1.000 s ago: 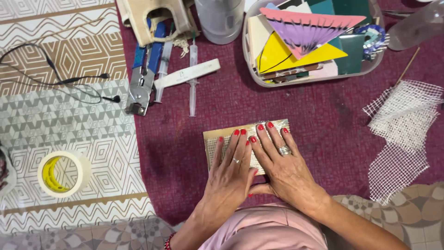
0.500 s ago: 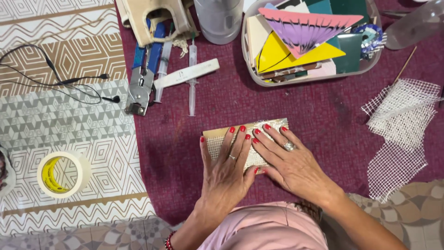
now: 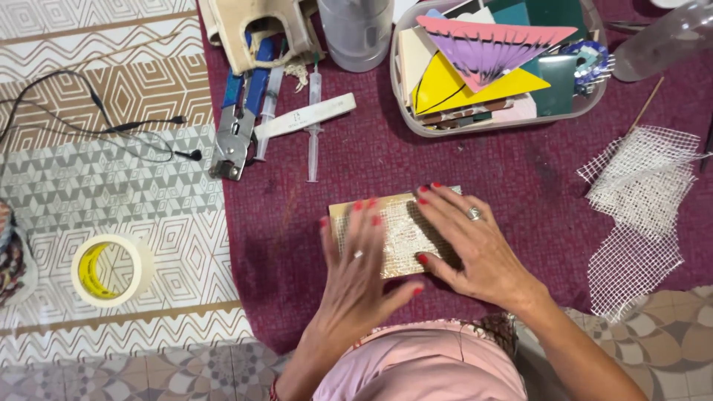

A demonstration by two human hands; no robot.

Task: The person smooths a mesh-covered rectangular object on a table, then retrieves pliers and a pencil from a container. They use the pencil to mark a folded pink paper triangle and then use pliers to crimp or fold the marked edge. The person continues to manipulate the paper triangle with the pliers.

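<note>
While both hands lie flat and open, grasping nothing, the left hand (image 3: 356,271) presses its spread fingers on the near left part of a small tan board (image 3: 397,234) covered with white mesh, and the right hand (image 3: 468,241) rests palm down on its right part, a ring on one finger. That board lies on the dark red cloth (image 3: 520,171) of the worktop, with loose mesh pieces (image 3: 639,200) to the right, a tape roll (image 3: 111,269) to the left, and pliers (image 3: 239,122), syringes (image 3: 313,122) and a clear tray of coloured card (image 3: 494,70) farther back.
</note>
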